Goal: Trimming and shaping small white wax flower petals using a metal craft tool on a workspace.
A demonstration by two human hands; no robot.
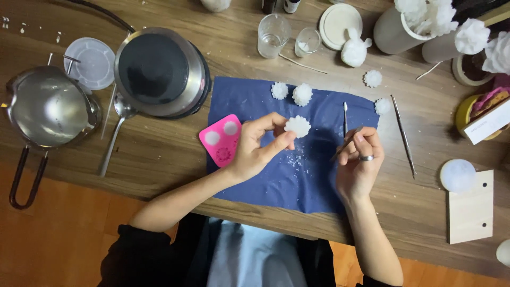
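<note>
The left hand (255, 151) is closed on a small white wax flower (298, 126), pinched between thumb and fingertips and held clear above the blue cloth (287, 180), a short gap left of the right hand (360, 162). The right hand, a ring on one finger, is closed around a thin metal tool (346, 143) angled toward the flower; its tip appears to stop short of the wax, though the view is too coarse to confirm. Just left of the left hand lies a pink mould (221, 139), beyond both hands two more white flowers (292, 92), and right of the right hand a long metal pick (404, 136).
</note>
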